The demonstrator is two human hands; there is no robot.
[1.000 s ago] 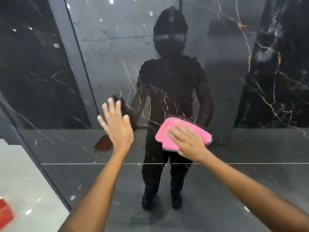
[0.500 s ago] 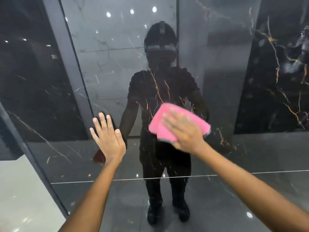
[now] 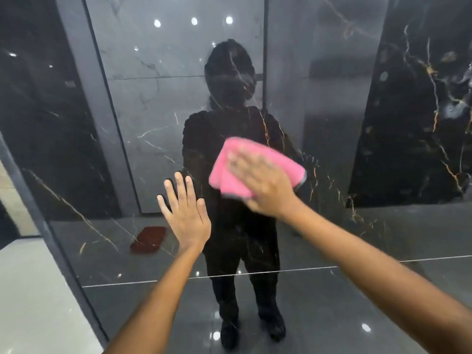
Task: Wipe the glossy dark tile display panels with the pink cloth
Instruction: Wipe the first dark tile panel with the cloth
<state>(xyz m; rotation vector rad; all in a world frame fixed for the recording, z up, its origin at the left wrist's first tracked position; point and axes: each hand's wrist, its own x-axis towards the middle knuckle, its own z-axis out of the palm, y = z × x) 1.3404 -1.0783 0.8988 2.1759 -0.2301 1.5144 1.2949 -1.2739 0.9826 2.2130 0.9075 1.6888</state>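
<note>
While the right hand presses the folded pink cloth flat against the dark tile panel, its fingers lie spread over the cloth rather than curled round it; the hand is blurred, so the stroke appears to be under way. The cloth sits at about chest height of the person's reflection, near the middle of the panel. The left hand is placed flat on the panel just beside and below the cloth, fingers straight and apart, holding nothing.

Procedure for this step, as judged from the scene:

1. Keep the palm centred on the cloth so that pressure spreads evenly. An edge of the cloth that lifts will likely leave streaks on so glossy a surface.
2. Work in overlapping passes across the panel, then move down toward the thin pale joint line below.
3. Lift the bracing left hand and wipe where it rested; a bare palm is liable to leave prints on polished tile.
4. Check the result against the bright ceiling-light reflections, where smears show most readily.

A dark red object appears reflected low in the panel; what it is cannot be told. Pale floor lies at the lower left.
</note>
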